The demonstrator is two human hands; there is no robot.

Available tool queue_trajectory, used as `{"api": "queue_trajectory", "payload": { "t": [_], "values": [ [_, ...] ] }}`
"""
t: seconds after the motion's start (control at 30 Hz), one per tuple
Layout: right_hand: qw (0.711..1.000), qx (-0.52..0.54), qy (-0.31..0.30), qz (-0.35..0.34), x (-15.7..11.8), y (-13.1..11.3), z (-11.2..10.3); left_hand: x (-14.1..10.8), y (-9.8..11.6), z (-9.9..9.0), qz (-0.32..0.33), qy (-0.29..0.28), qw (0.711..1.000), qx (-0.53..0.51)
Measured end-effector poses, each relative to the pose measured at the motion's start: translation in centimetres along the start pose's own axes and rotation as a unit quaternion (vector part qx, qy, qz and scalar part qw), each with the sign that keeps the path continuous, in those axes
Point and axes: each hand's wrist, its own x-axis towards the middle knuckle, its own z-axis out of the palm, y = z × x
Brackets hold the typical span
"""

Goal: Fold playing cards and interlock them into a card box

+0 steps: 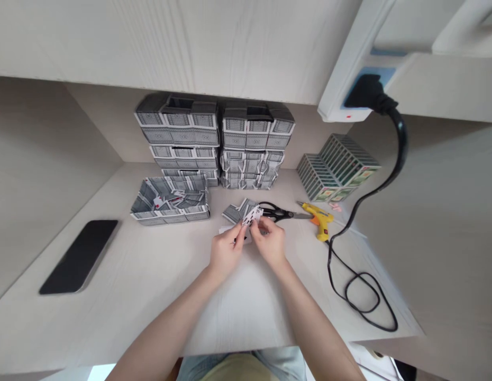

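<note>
Between both hands, above the middle of the desk, is a playing card (253,216) with its printed face showing. My left hand (227,248) pinches the card's lower left part. My right hand (270,242) has its fingers closed on the right edge of the same card. Beneath and behind the hands lie grey-backed cards (231,214), and a white card partly hidden by the fingers. Black-handled scissors (283,214) lie just past the right hand, their blades pointing right.
At left stands an open box made of cards (170,216), holding loose folded pieces. Stacked card boxes (186,124) line the back. A yellow glue gun (319,219) with a looping black cord (349,304) lies right. A phone (80,256) lies left; a power strip (353,79) hangs above.
</note>
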Motion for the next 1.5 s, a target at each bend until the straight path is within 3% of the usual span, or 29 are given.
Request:
{"api": "queue_trajectory", "payload": {
  "t": [0.17,0.33,0.53,0.6,0.7,0.77,0.83,0.93,1.03,1.13,1.23,1.4,1.5],
  "values": [
    [0.999,-0.002,-0.031,-0.009,0.1,0.2,0.0,0.2,-0.4,-0.1,-0.039,0.021,0.999,-0.003],
    [0.997,-0.067,-0.036,-0.029,0.2,0.4,-0.1,0.2,-0.4,0.0,-0.057,0.005,0.998,-0.029],
    [0.962,-0.246,0.007,-0.114,-0.2,0.3,-0.1,-0.1,0.0,0.3,-0.042,-0.018,0.998,-0.051],
    [0.961,-0.245,0.024,-0.13,-0.3,0.1,-0.2,0.1,0.0,0.1,-0.051,-0.016,0.997,-0.063],
    [0.986,-0.125,0.019,-0.11,-0.3,-0.6,-0.5,0.7,-0.3,-0.3,-0.093,0.006,0.991,-0.098],
    [0.999,0.011,-0.001,-0.048,-0.1,-1.1,-0.7,1.1,-0.5,-0.6,-0.127,0.007,0.98,-0.151],
    [0.986,0.158,-0.023,0.04,0.1,-1.5,-0.7,1.5,-0.7,-0.6,-0.155,-0.004,0.964,-0.215],
    [0.91,0.364,-0.074,0.184,0.4,-1.8,-0.4,1.7,-0.8,-0.5,-0.201,-0.036,0.928,-0.311],
    [0.825,0.478,-0.113,0.28,0.3,-2.0,0.0,1.6,-0.7,-0.3,-0.231,-0.071,0.894,-0.377],
    [0.799,0.51,-0.117,0.297,0.0,-2.1,0.3,1.6,-0.4,-0.5,-0.23,-0.078,0.894,-0.377],
    [0.829,0.48,-0.108,0.265,-0.2,-1.9,0.6,1.7,-0.3,-0.8,-0.207,-0.08,0.912,-0.345],
    [0.943,0.296,-0.049,0.145,-0.5,-1.4,0.6,1.5,-0.7,-0.7,-0.175,-0.085,0.936,-0.293],
    [0.981,0.184,-0.017,0.062,-0.7,-1.3,0.6,1.2,-1.2,-0.3,-0.161,-0.083,0.949,-0.259]
  ]
}}
